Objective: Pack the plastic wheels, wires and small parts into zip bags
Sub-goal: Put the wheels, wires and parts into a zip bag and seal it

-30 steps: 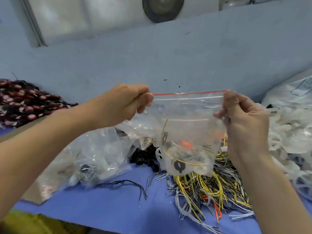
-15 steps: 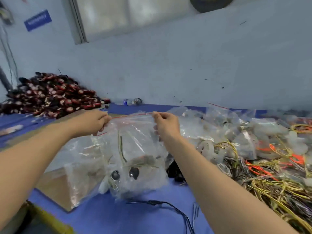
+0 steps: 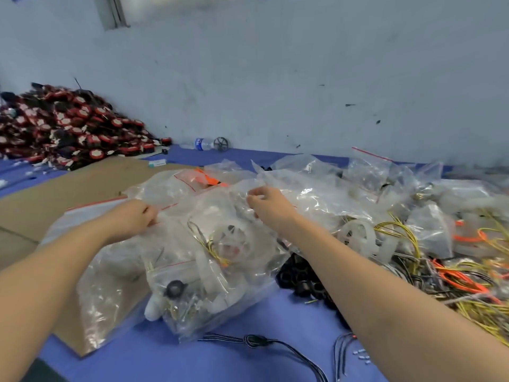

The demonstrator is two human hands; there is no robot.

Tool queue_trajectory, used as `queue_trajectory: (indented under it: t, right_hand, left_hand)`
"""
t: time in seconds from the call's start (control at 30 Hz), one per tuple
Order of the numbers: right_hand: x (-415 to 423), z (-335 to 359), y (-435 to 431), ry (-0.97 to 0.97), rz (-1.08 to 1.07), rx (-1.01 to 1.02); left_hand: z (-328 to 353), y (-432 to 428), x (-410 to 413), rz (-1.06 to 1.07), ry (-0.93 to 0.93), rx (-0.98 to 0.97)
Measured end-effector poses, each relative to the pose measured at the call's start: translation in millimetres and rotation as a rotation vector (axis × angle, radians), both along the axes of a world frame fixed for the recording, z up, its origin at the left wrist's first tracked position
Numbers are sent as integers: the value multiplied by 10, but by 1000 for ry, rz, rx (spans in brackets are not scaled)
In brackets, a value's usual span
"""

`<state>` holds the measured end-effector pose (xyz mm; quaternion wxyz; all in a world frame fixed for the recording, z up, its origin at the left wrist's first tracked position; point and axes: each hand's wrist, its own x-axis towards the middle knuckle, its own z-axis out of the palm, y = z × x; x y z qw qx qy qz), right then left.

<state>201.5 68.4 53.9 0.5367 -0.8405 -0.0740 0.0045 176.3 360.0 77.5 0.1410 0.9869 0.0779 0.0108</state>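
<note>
A clear zip bag [image 3: 212, 260] with a red zip line lies on a heap of filled bags. Inside it I see a white plastic wheel [image 3: 230, 239], yellow wires [image 3: 209, 245] and a small black part [image 3: 174, 288]. My left hand [image 3: 132, 219] pinches the bag's top edge at its left end. My right hand [image 3: 268, 206] pinches the same edge at its right end. Both hands are low, just above the heap.
Brown cardboard [image 3: 55, 188] lies under the bags at left. A mound of red and black round parts [image 3: 68, 128] fills the back left. Tangled yellow and orange wires [image 3: 468, 274], a loose white wheel [image 3: 358, 235] and black parts [image 3: 303, 277] lie right. A black cable [image 3: 261, 341] crosses the blue tabletop [image 3: 248, 362].
The bag, held up in the air between both hands a second ago, has come down to the left onto the heap of bags. My view has swung left with it.
</note>
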Motion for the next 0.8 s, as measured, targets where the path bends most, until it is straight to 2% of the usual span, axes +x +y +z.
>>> queue_trajectory:
  t: [0.27,0.33,0.4,0.57,0.67,0.8]
  right_hand:
    - [-686,186,70,-107,102,-283]
    - [-856,335,4,-135,108,-310]
    - [-1022,525,-134,-173,111,-325]
    - [-1415,945,-660,-276,28,-206]
    - [-1636,1035,-1100,-333,-70,-51]
    - [-1852,911,-1785,-310,-268,166]
  left_hand:
    - [-92,205,-478,224,84,-172]
    - [-31,115,-569,261,40,-96]
    - [95,-55,-634,254,-94,-43]
    - [475,-1045,-705,103,-455,-122]
    - [629,-1901,-739,-111,-496,-204]
    - [580,-2937,-826,-393,-466,-154]
